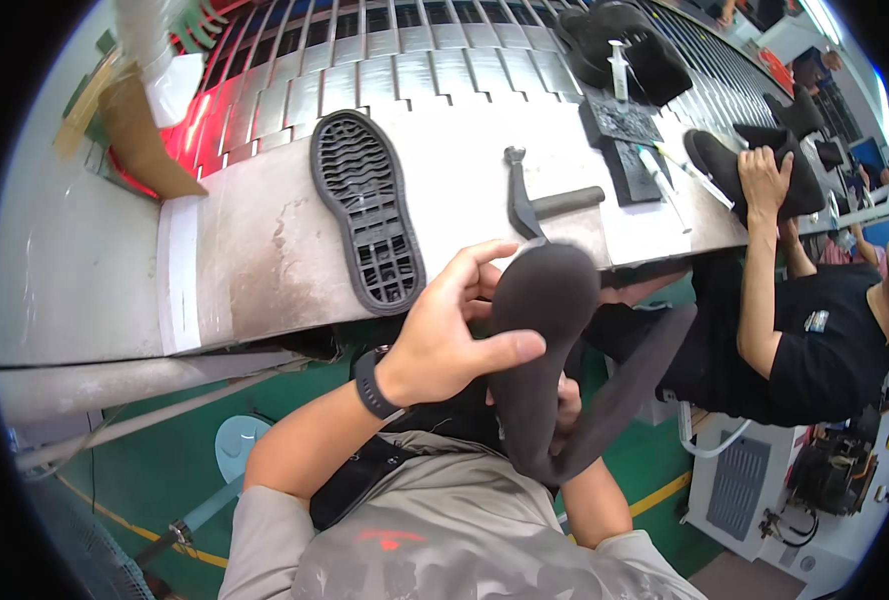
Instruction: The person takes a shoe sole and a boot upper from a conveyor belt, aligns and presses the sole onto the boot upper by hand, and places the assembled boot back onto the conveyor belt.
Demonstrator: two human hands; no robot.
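Observation:
A dark grey boot upper (533, 400) is in front of my body, its rounded toe end up toward the table and its shaft bent off to the right. My left hand (435, 335), with a black band on the wrist, grips the toe end from the left, thumb over its near side and fingers curled along the far edge. Mostly hidden behind the upper, my right hand (569, 402) holds it from below. On the table to the left lies a black rubber outsole (368, 210), its ribbed and gridded face up. Just beyond the toe is a hammer (555, 203) with a dark handle.
Black blocks (625, 150) and several syringes (665, 178) lie at the table's right, near dark boots (625, 50). A slatted metal conveyor (395, 60) runs behind. A brown board (145, 130) stands far left. At right, a co-worker (785, 310) handles a dark boot.

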